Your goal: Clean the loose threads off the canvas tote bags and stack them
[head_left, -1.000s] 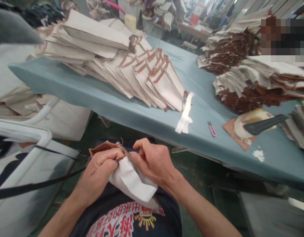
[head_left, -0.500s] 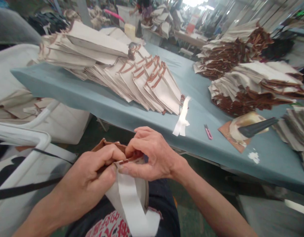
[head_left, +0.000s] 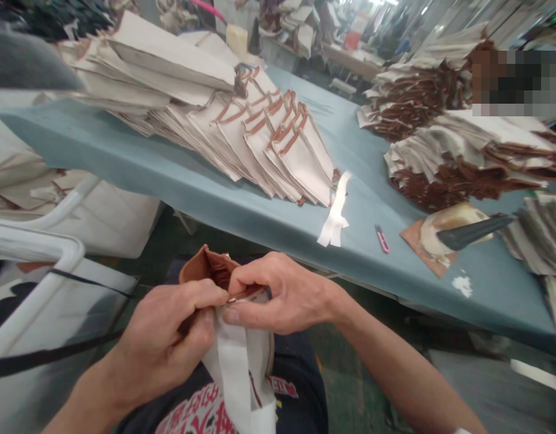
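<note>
Over my lap I hold a cream fabric piece (head_left: 261, 355) with a brown lining, like a bag panel, its brown opening gaping upward at the far side. My left hand (head_left: 169, 334) pinches its top edge between thumb and forefinger. Close beside it, my right hand (head_left: 278, 295) grips the same edge, thumb in front and fingers behind. From under the thumbs a white strip (head_left: 235, 367) hangs down the front of the piece. What lies right between the fingertips is partly hidden.
On the blue-covered table (head_left: 137, 184) lie stacked cream pieces with brown edging (head_left: 259, 144), white strips (head_left: 335, 217), pink thread snips (head_left: 382, 239) and a glue pot with a black-handled brush (head_left: 453, 235). More piles (head_left: 467, 157) stand right. A white frame (head_left: 74, 253) is at left.
My right hand has sunk slightly, its fingers folding down closer to the edge. The brown opening shows wider now, and the lower end of the white strip has swung a little to the left.
</note>
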Demonstrator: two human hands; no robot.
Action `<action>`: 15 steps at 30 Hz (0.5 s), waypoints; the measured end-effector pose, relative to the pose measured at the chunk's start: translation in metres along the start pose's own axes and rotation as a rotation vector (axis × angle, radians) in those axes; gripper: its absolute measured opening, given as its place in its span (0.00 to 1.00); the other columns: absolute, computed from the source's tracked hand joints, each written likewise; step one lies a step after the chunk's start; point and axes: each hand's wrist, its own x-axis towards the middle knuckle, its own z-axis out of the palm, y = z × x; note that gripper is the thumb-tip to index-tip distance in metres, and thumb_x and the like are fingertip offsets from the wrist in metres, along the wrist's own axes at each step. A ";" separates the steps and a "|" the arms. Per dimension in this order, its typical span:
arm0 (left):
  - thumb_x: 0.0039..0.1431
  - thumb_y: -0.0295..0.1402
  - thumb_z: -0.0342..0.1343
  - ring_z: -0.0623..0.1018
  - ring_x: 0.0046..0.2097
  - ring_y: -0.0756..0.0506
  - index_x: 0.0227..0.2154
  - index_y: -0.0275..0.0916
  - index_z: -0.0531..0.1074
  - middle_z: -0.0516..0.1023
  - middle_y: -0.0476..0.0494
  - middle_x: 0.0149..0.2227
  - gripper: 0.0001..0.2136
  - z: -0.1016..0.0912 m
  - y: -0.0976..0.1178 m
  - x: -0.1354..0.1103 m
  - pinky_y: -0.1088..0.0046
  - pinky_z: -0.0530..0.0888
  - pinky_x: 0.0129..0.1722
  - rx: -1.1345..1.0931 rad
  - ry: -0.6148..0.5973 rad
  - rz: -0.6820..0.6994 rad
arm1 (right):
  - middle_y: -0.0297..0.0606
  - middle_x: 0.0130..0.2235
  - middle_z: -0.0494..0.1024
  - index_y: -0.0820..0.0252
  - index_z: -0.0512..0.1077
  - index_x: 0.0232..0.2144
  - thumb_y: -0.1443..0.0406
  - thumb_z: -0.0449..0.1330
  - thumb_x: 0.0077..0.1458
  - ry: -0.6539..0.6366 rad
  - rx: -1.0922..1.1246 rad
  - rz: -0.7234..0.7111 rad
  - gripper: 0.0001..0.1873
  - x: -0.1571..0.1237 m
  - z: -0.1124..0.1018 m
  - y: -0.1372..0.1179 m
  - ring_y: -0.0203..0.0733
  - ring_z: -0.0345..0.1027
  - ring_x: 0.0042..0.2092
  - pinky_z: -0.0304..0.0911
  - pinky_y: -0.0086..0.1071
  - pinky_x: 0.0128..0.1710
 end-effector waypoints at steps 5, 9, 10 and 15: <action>0.65 0.24 0.58 0.85 0.29 0.42 0.40 0.52 0.85 0.89 0.45 0.31 0.14 0.003 -0.024 -0.018 0.68 0.79 0.32 0.021 -0.096 0.073 | 0.25 0.24 0.63 0.54 0.67 0.25 0.47 0.61 0.70 -0.079 0.382 0.071 0.26 0.000 0.006 0.006 0.34 0.55 0.26 0.54 0.28 0.24; 0.68 0.31 0.62 0.88 0.35 0.41 0.40 0.53 0.86 0.92 0.43 0.36 0.09 0.003 -0.035 -0.025 0.67 0.83 0.40 0.017 -0.143 0.021 | 0.26 0.22 0.62 0.54 0.68 0.24 0.37 0.55 0.73 0.072 0.522 0.133 0.35 0.002 0.031 0.021 0.34 0.52 0.24 0.52 0.29 0.21; 0.70 0.32 0.62 0.88 0.36 0.41 0.41 0.53 0.86 0.92 0.43 0.36 0.08 0.003 -0.037 -0.025 0.67 0.83 0.41 0.024 -0.126 0.033 | 0.27 0.22 0.62 0.55 0.68 0.24 0.35 0.55 0.72 0.102 0.580 0.158 0.36 0.002 0.038 0.024 0.33 0.50 0.23 0.50 0.29 0.21; 0.71 0.26 0.57 0.86 0.30 0.45 0.46 0.51 0.80 0.89 0.48 0.33 0.11 0.006 -0.034 -0.013 0.71 0.82 0.36 0.090 -0.046 0.291 | 0.23 0.23 0.60 0.54 0.64 0.26 0.32 0.73 0.54 0.022 0.877 0.277 0.38 0.003 0.049 0.029 0.29 0.47 0.23 0.49 0.27 0.21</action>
